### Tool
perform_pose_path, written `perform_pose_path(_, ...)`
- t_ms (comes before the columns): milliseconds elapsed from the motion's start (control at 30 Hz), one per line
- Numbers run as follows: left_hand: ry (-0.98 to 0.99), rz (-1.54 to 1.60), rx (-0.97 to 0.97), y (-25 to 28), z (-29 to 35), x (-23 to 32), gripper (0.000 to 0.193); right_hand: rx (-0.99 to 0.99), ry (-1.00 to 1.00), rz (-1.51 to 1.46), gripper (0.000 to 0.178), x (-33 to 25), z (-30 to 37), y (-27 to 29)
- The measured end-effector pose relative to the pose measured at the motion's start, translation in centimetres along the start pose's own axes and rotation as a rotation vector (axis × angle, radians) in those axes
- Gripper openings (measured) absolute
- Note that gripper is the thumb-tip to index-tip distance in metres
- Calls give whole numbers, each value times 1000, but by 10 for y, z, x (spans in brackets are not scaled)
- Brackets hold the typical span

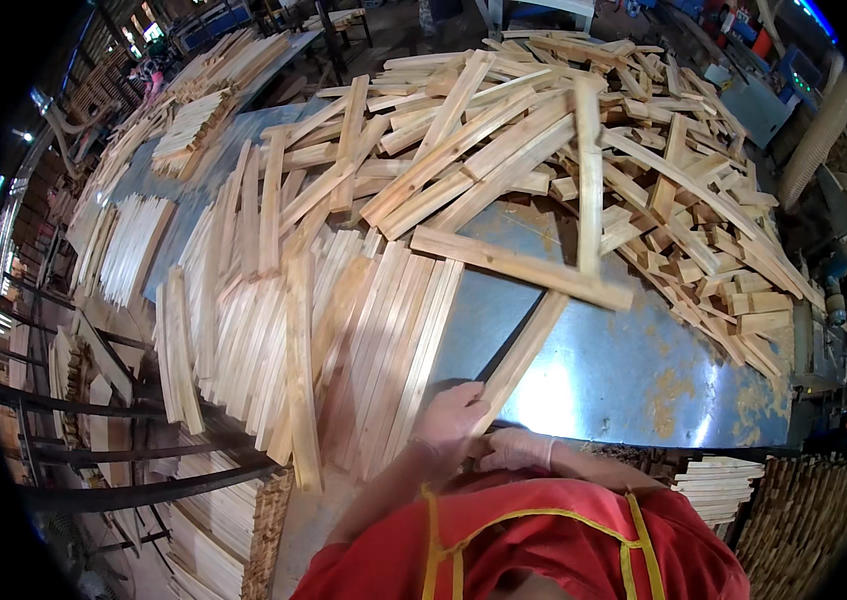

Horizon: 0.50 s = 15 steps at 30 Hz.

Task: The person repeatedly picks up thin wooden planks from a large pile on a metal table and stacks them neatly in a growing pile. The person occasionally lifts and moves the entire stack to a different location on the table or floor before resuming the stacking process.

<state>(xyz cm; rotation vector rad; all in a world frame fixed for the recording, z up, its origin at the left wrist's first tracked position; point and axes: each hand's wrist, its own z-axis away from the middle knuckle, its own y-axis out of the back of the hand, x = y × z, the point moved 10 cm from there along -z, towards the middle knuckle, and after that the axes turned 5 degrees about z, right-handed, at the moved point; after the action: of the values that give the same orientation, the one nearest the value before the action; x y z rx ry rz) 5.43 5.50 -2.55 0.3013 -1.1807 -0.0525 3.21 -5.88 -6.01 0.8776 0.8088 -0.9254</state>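
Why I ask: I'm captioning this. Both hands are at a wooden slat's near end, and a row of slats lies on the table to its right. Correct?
Not quite: the head view shows the row of slats to the wooden slat's left. The rest stands.

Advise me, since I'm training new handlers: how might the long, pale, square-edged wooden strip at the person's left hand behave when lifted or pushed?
The long pale wooden strip is probably stiff, extending straight from the left hand. Its flat faces make rolling unlikely. Pushed along the smooth, shiny grey metal tabletop, it may slide easily.
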Motion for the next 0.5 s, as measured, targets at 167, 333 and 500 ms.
perform_pose_path(167,32,-163,214,14,40,-24,28,566,-5,87,56,-47,23,193)
perform_pose_path(333,5,-643,421,28,35,-15,18,924,-437,742,72,66,40,308)
perform_pose_path(500,77,-823,695,48,43,-60,17,640,-485,47,80,68,30,248)
